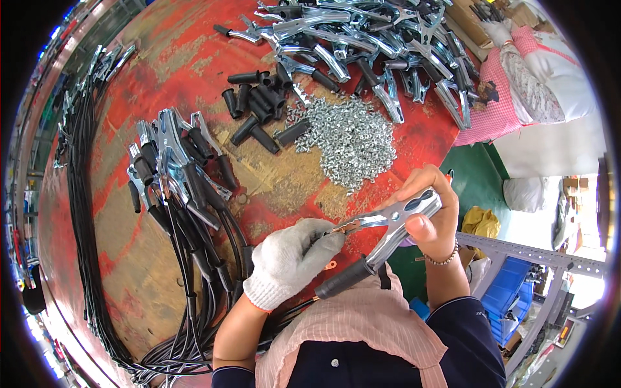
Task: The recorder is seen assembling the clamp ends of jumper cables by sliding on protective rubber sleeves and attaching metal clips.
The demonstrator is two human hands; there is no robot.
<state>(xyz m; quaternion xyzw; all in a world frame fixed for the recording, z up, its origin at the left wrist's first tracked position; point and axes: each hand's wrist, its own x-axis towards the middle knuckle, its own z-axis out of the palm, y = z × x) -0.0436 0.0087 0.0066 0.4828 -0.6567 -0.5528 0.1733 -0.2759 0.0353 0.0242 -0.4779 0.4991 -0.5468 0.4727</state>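
Note:
A silvery spring clamp [396, 216] with a black sleeve on one handle is held in my bare right hand [435, 213], fingers behind it and thumb in front. Its jaws point left, with a coppery piece [349, 226] between them. My left hand [291, 258], in a white knitted glove, is closed in a pinch right at the jaw tips. What those fingertips hold is hidden. Just below the glove, a copper ring terminal [331, 265] pokes out. A black cable [291, 317] runs behind my left forearm.
Ahead on the worn red table lie a heap of small metal fasteners [356, 142], loose black sleeves [259, 107] and a large pile of clamps [362, 39]. Clamps with cables [184, 174] rest at left, beside a long black cable bundle [81, 194]. A metal rack [530, 252] stands right.

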